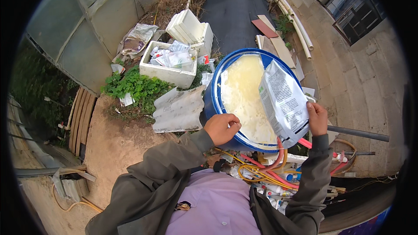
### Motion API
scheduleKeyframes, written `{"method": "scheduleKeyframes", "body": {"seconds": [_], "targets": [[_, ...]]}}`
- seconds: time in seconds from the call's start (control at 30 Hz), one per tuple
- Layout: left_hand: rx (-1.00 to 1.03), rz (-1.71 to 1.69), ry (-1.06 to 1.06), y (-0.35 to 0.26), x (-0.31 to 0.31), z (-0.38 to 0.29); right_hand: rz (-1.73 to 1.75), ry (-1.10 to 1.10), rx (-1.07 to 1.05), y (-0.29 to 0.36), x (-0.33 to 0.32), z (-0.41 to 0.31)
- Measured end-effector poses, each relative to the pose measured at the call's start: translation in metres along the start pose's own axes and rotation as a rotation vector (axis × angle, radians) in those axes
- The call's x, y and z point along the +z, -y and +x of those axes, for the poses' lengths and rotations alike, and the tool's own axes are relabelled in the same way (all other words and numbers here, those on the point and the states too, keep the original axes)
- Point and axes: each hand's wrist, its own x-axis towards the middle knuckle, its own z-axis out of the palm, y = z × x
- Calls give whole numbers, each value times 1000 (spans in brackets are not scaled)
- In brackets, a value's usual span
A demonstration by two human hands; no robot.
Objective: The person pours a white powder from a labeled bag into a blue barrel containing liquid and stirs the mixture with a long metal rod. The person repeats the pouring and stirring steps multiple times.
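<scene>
A blue plastic drum (214, 86) stands before me, with pale yellow, foamy liquid (243, 88) inside. My right hand (317, 117) grips one edge of a silver-white printed pouch (284, 99), which is tilted over the right part of the drum's mouth. Whether anything comes out of the pouch cannot be seen. At the near left rim is my left hand (222, 129), its fingers curled with thumb and fingertips close together; no object shows in it. A red hose (280, 153) hangs at the near rim, partly behind the pouch's lower corner.
Beyond the drum at left, a white foam box (168, 75) holds discarded packets. A corrugated sheet (178, 111) leans near the drum. Boards (279, 50) and pale pipes (300, 36) lie at right. Hoses (254, 173) and bottles (276, 189) lie close by my body.
</scene>
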Motion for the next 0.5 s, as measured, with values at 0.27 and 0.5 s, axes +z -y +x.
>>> {"method": "scheduleKeyframes", "body": {"seconds": [0.27, 0.5], "targets": [[1, -22, -19, -13, -5, 26, 18, -61, 4, -4, 23, -1], [1, -19, 10, -16, 1, 45, 50, -96, -3, 4, 20, -3]]}}
